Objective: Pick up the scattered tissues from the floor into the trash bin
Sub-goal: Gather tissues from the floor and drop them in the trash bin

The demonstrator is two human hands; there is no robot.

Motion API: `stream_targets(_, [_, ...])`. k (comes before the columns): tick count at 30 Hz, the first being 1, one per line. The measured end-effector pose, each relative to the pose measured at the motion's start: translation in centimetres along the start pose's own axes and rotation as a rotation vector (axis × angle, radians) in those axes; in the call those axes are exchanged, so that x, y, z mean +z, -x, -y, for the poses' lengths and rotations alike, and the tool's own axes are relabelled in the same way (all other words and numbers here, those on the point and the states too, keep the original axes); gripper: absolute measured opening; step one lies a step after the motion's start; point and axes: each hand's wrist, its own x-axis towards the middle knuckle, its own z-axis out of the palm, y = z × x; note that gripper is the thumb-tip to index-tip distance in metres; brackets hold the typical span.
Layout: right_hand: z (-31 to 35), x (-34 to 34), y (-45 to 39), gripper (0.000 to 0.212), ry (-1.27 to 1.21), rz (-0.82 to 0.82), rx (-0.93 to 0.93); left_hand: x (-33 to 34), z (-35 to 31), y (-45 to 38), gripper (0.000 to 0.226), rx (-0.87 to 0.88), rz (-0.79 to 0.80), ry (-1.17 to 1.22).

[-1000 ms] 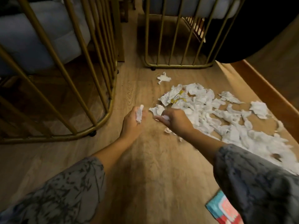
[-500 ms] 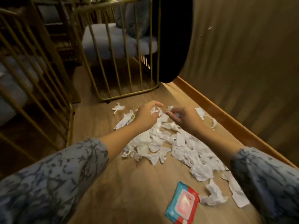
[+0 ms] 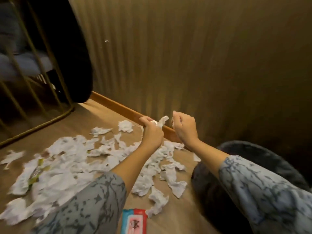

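Several torn white tissues (image 3: 70, 159) lie scattered over the wooden floor. My left hand (image 3: 152, 134) is raised above them and grips a crumpled tissue piece (image 3: 162, 121) that sticks out past its fingers. Beside it, my right hand (image 3: 184, 130) is raised with curled fingers, and a sliver of white tissue shows at its palm side. A dark trash bin (image 3: 236, 144) with a black liner stands at the lower right, partly hidden by my right sleeve. Both hands hover just left of its rim.
A red and blue wet-wipe packet (image 3: 134, 222) lies on the floor near the bottom edge. A gold-barred chair frame (image 3: 55, 117) stands at the left, with a large black shape (image 3: 70, 53) behind it. A wooden baseboard (image 3: 118, 106) runs along the ribbed wall (image 3: 202, 56).
Both hands have lifted off the tissue pile and swung right toward the bin, carrying tissue. The view has turned right, so the wall and the bin now show.
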Motion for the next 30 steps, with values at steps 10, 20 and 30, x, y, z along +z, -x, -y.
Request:
stream_targets(10, [-7.3,-14.2,6.3,0.037,0.28,-0.291,0.323,12.0,1.8,1.6,0.021,0.268,0.443,-0.185])
stream_targets(20, [-9.0,-15.2,9.1,0.043,0.664,-0.364,0.669,14.4,4.2,1.5,0.039,0.341,0.829,-0.101])
stream_targets(30, [-2.6,-0.8,9.2,0.034,0.808,0.348,0.152,5.5,15.1,-6.6,0.026,0.096,0.734,-0.343])
